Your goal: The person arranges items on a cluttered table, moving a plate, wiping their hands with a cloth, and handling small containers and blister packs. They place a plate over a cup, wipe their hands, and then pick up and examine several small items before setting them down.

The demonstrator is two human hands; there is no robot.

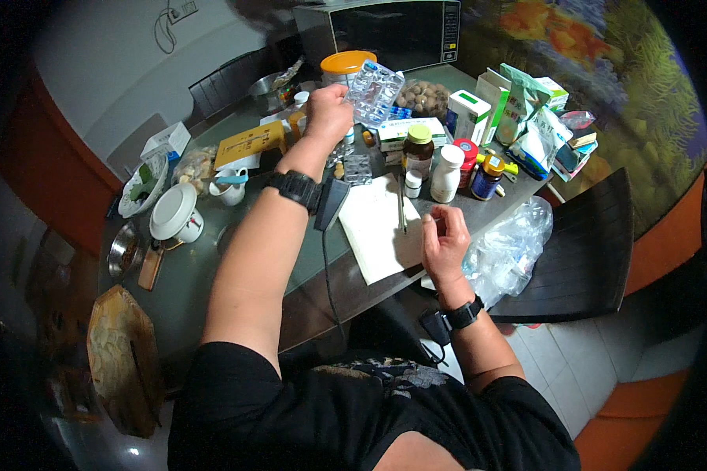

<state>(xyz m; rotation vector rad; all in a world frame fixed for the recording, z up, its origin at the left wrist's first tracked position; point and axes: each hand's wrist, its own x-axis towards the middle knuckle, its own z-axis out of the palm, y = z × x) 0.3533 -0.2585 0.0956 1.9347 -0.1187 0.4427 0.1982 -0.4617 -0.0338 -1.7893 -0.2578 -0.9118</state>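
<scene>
My left hand (328, 115) reaches over the far part of the table and pinches a clear plastic blister tray (374, 94) by its left edge. The tray is tilted up, with a few blue bits near its top. At the table's near edge, my right hand (446, 238) hovers beside a white sheet of paper (380, 235); its fingers are loosely curled, thumb apart, with nothing visible in them. A pen (402, 206) lies on the sheet. Just beyond are a small white bottle (412, 183), a larger white bottle (446, 175) and a brown jar with a yellow-green lid (418, 150).
A silver blister pack (357, 169) lies beyond the paper. Medicine boxes (468, 116) and pouches (518, 106) crowd the right back, before a microwave (389, 35). Leftward stand a lidded white mug (177, 215) and a yellow box (250, 145). A plastic bag (512, 253) rests on a chair (589, 253).
</scene>
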